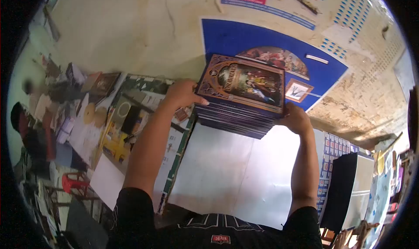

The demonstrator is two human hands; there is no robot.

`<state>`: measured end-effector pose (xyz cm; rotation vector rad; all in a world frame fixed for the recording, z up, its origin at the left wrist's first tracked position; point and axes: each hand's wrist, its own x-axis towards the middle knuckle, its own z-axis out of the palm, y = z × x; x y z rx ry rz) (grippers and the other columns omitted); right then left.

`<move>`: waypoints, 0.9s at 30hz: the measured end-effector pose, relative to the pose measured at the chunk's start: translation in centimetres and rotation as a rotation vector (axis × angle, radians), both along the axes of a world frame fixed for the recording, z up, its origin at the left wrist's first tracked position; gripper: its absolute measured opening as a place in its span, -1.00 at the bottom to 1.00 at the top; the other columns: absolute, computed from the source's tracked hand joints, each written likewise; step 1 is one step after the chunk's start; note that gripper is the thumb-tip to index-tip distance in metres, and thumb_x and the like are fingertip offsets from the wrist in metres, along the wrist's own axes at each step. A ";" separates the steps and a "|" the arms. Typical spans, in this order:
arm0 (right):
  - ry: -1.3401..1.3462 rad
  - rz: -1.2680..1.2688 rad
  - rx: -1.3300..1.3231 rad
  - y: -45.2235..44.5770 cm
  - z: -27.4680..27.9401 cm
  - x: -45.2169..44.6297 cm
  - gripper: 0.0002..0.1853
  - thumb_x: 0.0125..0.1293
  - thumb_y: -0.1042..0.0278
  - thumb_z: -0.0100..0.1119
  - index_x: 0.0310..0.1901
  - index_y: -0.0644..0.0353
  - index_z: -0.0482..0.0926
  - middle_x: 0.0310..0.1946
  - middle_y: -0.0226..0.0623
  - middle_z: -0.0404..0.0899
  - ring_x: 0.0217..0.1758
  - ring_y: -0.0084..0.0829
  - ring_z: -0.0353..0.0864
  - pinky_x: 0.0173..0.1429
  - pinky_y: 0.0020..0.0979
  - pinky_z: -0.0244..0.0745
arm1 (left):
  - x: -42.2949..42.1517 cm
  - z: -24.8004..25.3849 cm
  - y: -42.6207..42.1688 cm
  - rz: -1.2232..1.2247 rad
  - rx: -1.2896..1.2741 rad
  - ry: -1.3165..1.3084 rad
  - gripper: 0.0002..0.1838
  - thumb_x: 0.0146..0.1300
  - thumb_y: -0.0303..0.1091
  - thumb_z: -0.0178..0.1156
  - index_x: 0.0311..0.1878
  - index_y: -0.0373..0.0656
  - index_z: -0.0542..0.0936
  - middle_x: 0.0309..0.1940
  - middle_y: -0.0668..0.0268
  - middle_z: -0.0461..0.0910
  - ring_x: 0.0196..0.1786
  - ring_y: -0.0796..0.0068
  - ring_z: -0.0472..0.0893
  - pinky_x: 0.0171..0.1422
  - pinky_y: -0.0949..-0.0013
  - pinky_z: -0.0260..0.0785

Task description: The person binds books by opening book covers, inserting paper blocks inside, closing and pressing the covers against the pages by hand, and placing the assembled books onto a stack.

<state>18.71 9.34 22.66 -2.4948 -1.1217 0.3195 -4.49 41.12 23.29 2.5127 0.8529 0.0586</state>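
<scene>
A stack of books with dark edges stands at the far end of the white tabletop, against the wall. The top book has an ornate brown border and a printed picture of several figures. At the stack's left side, my left hand is closed round the edge, its thumb along the near side. My right hand grips the right edge near the top. The far fingers of both hands are partly hidden, so I cannot tell how many books they hold.
The white tabletop lies between my arms. A cluttered table with tape rolls and papers adjoins on the left. To the right are printed sheets and a black panel. A blue poster hangs behind. Another person is at far left.
</scene>
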 end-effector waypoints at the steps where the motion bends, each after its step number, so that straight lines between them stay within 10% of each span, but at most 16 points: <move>1: 0.089 -0.029 0.027 0.3 -0.5 0.3 -0.39 -0.21 0.10 0.63 -0.13 0.23 0.56 -0.24 -0.07 0.70 -0.11 -0.11 0.70 -0.04 -0.19 0.55 | -0.1 -0.1 0.3 -0.009 -0.087 0.051 -0.32 -0.23 -0.03 0.60 -0.01 -0.20 0.67 -0.06 0.06 0.67 0.04 0.14 0.63 0.16 0.21 0.42; 6: 0.490 0.197 0.310 0.0 -3.8 2.0 -0.01 -0.04 0.10 0.59 0.33 0.42 0.24 0.26 0.00 0.42 0.32 -0.16 0.40 0.40 -0.21 0.26 | -0.6 -0.9 0.6 0.035 -0.425 -0.223 0.01 0.03 0.47 0.16 0.33 -0.22 0.39 0.28 0.02 0.40 0.35 0.13 0.36 0.42 0.13 0.13; 10: 0.989 0.168 0.855 2.8 -5.2 1.2 -0.12 0.35 -0.29 -0.25 0.49 0.25 -0.04 0.50 -0.19 -0.01 0.54 -0.25 -0.01 0.55 -0.21 -0.12 | 1.6 -2.1 -0.1 0.296 -1.071 -0.555 0.32 -0.09 0.81 -0.52 0.56 -0.07 -0.14 0.58 0.08 -0.22 0.61 0.10 -0.25 0.54 -0.23 -0.45; 19: 0.952 0.110 1.050 4.0 -5.2 0.4 -0.17 0.47 -0.36 -0.47 0.53 0.14 -0.11 0.53 -0.17 -0.04 0.58 -0.19 -0.06 0.58 -0.06 -0.34 | 0.6 -1.6 0.8 0.156 -1.334 -0.558 0.17 0.05 0.72 -0.54 0.56 0.07 -0.33 0.58 0.19 -0.46 0.60 0.17 -0.42 0.55 -0.19 -0.50; 20: 0.545 0.256 0.672 3.1 -9.6 6.8 -0.17 0.46 -0.35 -0.42 0.54 0.09 -0.15 0.54 -0.20 -0.03 0.58 -0.21 -0.04 0.57 0.04 -0.39 | 0.5 -2.6 1.0 0.235 -1.137 -0.665 0.15 0.08 0.70 -0.49 0.57 0.07 -0.28 0.59 0.17 -0.39 0.60 0.10 -0.32 0.55 -0.21 -0.38; 21: 1.036 -0.117 1.153 2.8 -8.0 4.6 -0.20 0.47 -0.29 -0.30 0.54 0.06 -0.11 0.51 -0.19 0.04 0.56 -0.22 0.00 0.54 0.11 -0.31 | -0.1 -4.0 1.3 0.312 -0.940 -0.749 0.13 0.12 0.68 -0.44 0.57 0.06 -0.24 0.59 0.15 -0.31 0.60 0.04 -0.23 0.54 -0.23 -0.25; 24: 0.488 -0.387 1.130 -2.3 -10.3 3.9 -0.37 0.49 -0.13 -0.14 0.41 0.10 0.25 0.42 -0.09 0.24 0.48 -0.18 0.21 0.49 -0.10 0.07 | -7.0 -5.9 0.0 0.417 -0.449 -0.831 0.05 0.26 0.49 -0.19 0.56 -0.11 -0.17 0.56 -0.01 -0.22 0.59 -0.02 -0.18 0.54 -0.18 -0.19; 25: 0.136 -0.423 0.977 -4.5 -12.0 3.8 -0.46 0.52 -0.06 -0.16 0.27 0.23 0.41 0.25 -0.01 0.44 0.34 -0.19 0.41 0.38 -0.17 0.29 | -9.8 -6.9 -0.8 0.432 -0.112 -0.825 0.03 0.30 0.41 -0.09 0.55 -0.15 -0.16 0.55 -0.05 -0.21 0.59 -0.04 -0.18 0.53 -0.21 -0.20; 27: 0.378 -0.620 1.264 -6.5 -13.1 -0.6 -0.52 0.53 -0.03 -0.15 -0.01 0.28 0.54 -0.33 -0.25 0.48 -0.24 -0.42 0.47 -0.10 -0.45 0.41 | -16.7 -12.7 -2.1 0.669 0.189 -0.396 -0.04 0.35 0.28 -0.02 0.56 -0.12 -0.16 0.56 -0.06 -0.24 0.60 0.02 -0.27 0.58 -0.08 -0.37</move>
